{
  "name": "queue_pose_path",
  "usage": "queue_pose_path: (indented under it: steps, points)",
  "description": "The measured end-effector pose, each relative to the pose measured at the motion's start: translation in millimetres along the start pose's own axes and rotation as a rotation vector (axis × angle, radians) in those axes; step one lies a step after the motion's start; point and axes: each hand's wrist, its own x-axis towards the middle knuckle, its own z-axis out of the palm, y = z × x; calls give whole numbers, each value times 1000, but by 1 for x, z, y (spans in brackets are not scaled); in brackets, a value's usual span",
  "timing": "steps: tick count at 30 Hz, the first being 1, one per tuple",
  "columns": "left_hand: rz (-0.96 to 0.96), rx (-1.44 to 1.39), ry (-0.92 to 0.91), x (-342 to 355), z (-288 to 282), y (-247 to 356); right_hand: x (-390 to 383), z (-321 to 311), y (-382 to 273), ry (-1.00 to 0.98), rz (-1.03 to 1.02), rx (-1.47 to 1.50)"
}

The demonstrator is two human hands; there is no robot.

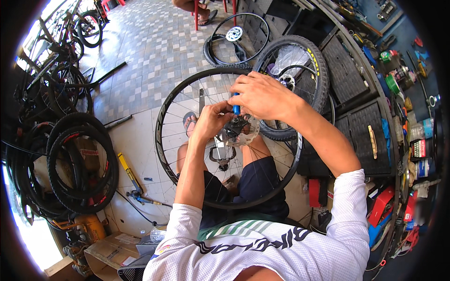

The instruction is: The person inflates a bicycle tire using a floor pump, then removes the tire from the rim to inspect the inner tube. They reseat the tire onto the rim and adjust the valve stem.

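A spoked bicycle wheel [160, 133] with a black rim lies across my lap, hub upward. At its centre are the dark hub [236, 122] and a silver disc brake rotor [253, 132]. My right hand [268, 96] reaches in from the right, its fingers closed round a blue-handled tool [236, 109] standing upright over the hub; the tool's lower end is hard to see. Close beside it, my left hand [212, 121] has its fingertips pinched together at the hub's left side. Whatever those fingertips hold is hidden.
Beyond the wheel, another wheel with a thick tyre [317, 70] leans by dark drawers [344, 70]. Several tyres [110, 159] are stacked at left, near a yellow-and-blue tool [125, 165] on the floor. A tool-covered bench [398, 89] runs along the right. A person's foot [206, 18] shows at top.
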Motion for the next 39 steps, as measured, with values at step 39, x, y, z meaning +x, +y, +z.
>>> queue_pose_path:
  steps: [39]
  points:
    - [83,50,-57,-3,-3,-9,30,9,-10,-96,177,-98]
